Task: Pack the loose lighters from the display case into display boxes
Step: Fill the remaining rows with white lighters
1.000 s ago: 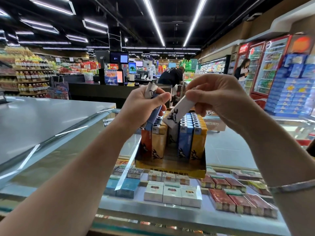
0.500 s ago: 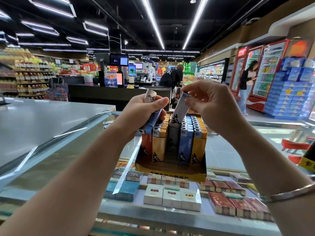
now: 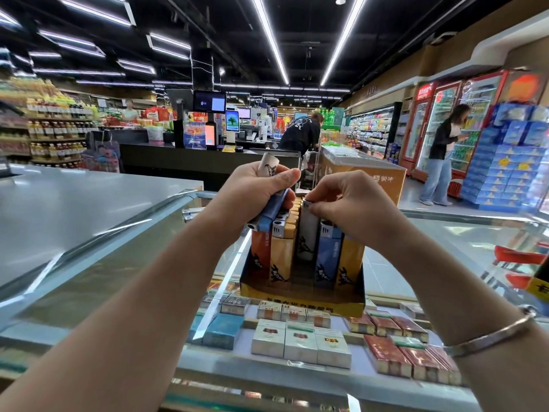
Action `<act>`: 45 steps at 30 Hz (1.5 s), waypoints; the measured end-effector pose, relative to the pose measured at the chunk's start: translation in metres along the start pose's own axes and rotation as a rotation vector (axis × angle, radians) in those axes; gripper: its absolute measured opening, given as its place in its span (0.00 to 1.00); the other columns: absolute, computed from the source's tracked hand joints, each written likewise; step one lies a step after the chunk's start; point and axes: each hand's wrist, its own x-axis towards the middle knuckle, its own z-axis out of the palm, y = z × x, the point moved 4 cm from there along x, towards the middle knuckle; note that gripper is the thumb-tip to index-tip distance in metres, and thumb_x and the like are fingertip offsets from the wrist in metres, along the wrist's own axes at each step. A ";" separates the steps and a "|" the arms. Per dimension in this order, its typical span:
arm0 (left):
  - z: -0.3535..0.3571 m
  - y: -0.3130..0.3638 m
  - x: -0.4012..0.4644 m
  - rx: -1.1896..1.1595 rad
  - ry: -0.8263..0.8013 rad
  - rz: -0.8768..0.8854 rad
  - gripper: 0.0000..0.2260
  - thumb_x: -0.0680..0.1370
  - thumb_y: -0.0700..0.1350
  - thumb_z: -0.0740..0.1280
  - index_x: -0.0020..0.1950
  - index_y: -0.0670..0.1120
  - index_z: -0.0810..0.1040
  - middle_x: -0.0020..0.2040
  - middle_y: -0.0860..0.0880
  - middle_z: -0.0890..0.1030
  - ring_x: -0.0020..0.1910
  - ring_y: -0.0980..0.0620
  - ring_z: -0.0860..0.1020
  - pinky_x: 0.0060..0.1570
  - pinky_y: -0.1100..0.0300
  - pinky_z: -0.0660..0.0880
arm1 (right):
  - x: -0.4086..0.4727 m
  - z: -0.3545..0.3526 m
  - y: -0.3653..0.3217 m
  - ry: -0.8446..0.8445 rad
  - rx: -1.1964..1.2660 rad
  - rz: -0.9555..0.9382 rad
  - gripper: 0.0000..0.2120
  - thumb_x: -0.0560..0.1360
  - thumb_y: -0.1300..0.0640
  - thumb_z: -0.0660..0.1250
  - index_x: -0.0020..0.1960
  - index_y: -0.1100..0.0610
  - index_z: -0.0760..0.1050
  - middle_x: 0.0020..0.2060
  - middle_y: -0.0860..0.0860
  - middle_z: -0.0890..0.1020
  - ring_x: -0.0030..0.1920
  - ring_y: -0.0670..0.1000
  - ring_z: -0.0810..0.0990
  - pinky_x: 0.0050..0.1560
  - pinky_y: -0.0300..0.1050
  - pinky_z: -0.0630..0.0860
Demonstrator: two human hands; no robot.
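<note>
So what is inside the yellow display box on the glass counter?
The display box holds upright lighters: orange, yellow, blue, and a white one that the right hand pinches into the middle gap. The hands cover the rows behind.

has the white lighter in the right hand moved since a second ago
Yes. The white lighter, pinched at its top by the right hand, has gone down from tilted above the display box to upright in the box's middle row, between the yellow and blue lighters.

A supermarket: stocked shelves (image 3: 53, 129), checkout counter (image 3: 190, 162), drinks fridges (image 3: 439, 114), cigarette packs (image 3: 300, 340) under glass
</note>
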 end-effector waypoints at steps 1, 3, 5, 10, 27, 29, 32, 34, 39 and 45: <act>0.000 0.000 0.000 0.000 0.000 0.000 0.07 0.75 0.47 0.68 0.42 0.44 0.75 0.29 0.50 0.80 0.28 0.55 0.79 0.27 0.66 0.74 | 0.000 0.000 0.000 -0.016 0.008 0.004 0.08 0.70 0.66 0.71 0.41 0.53 0.80 0.34 0.45 0.80 0.34 0.40 0.77 0.37 0.28 0.74; 0.000 0.000 -0.001 -0.003 -0.001 -0.003 0.07 0.75 0.47 0.68 0.42 0.44 0.75 0.29 0.50 0.80 0.28 0.55 0.79 0.27 0.66 0.74 | 0.001 0.000 0.000 -0.038 0.019 0.002 0.08 0.70 0.66 0.71 0.40 0.53 0.80 0.33 0.45 0.80 0.33 0.39 0.78 0.37 0.29 0.74; 0.000 0.001 -0.001 -0.008 -0.001 -0.005 0.08 0.75 0.47 0.68 0.41 0.44 0.74 0.29 0.50 0.80 0.28 0.55 0.78 0.27 0.66 0.74 | 0.000 0.000 0.000 -0.026 0.021 -0.008 0.08 0.70 0.66 0.71 0.39 0.54 0.80 0.33 0.45 0.80 0.34 0.41 0.78 0.38 0.31 0.76; 0.000 0.001 -0.001 0.008 -0.006 -0.003 0.08 0.74 0.48 0.68 0.40 0.44 0.75 0.29 0.50 0.80 0.28 0.55 0.78 0.28 0.65 0.74 | 0.001 0.000 -0.003 -0.074 -0.004 0.000 0.06 0.71 0.65 0.70 0.40 0.56 0.82 0.35 0.49 0.82 0.37 0.47 0.80 0.43 0.39 0.78; -0.012 0.015 -0.003 -0.251 0.155 0.175 0.13 0.65 0.52 0.68 0.43 0.46 0.75 0.34 0.52 0.81 0.34 0.59 0.80 0.30 0.66 0.75 | -0.006 -0.006 -0.018 0.035 0.045 -0.098 0.03 0.73 0.59 0.68 0.45 0.53 0.79 0.38 0.44 0.80 0.40 0.42 0.79 0.45 0.32 0.76; -0.014 0.015 -0.003 -0.246 0.197 0.177 0.14 0.64 0.53 0.68 0.44 0.46 0.74 0.36 0.50 0.80 0.35 0.58 0.79 0.32 0.63 0.76 | -0.008 -0.008 -0.025 0.049 0.112 -0.130 0.06 0.71 0.55 0.70 0.44 0.47 0.75 0.36 0.43 0.80 0.39 0.42 0.79 0.45 0.30 0.75; -0.012 0.014 -0.004 -0.246 0.221 0.186 0.13 0.64 0.52 0.69 0.39 0.44 0.73 0.32 0.51 0.77 0.32 0.55 0.77 0.31 0.61 0.75 | -0.014 -0.003 -0.037 -0.045 0.111 -0.227 0.18 0.68 0.58 0.73 0.51 0.43 0.72 0.38 0.44 0.81 0.40 0.41 0.79 0.48 0.30 0.74; -0.011 0.014 -0.005 -0.231 0.219 0.211 0.12 0.65 0.51 0.69 0.35 0.44 0.72 0.26 0.53 0.75 0.26 0.57 0.75 0.26 0.64 0.72 | -0.017 0.000 -0.043 -0.038 0.007 -0.308 0.21 0.67 0.63 0.74 0.57 0.48 0.74 0.40 0.45 0.80 0.41 0.43 0.79 0.49 0.36 0.76; -0.007 0.014 -0.003 -0.069 0.183 0.262 0.15 0.73 0.51 0.66 0.34 0.42 0.71 0.27 0.52 0.75 0.27 0.56 0.74 0.28 0.65 0.73 | -0.016 -0.001 -0.048 0.062 -0.043 -0.336 0.14 0.69 0.61 0.72 0.54 0.53 0.80 0.41 0.42 0.79 0.40 0.41 0.78 0.47 0.34 0.75; -0.001 0.016 -0.004 0.087 0.162 0.338 0.16 0.79 0.51 0.58 0.47 0.37 0.73 0.31 0.51 0.80 0.29 0.56 0.79 0.29 0.66 0.75 | -0.011 -0.015 -0.040 0.239 0.121 -0.233 0.06 0.74 0.59 0.67 0.50 0.55 0.78 0.41 0.45 0.80 0.40 0.43 0.78 0.42 0.34 0.75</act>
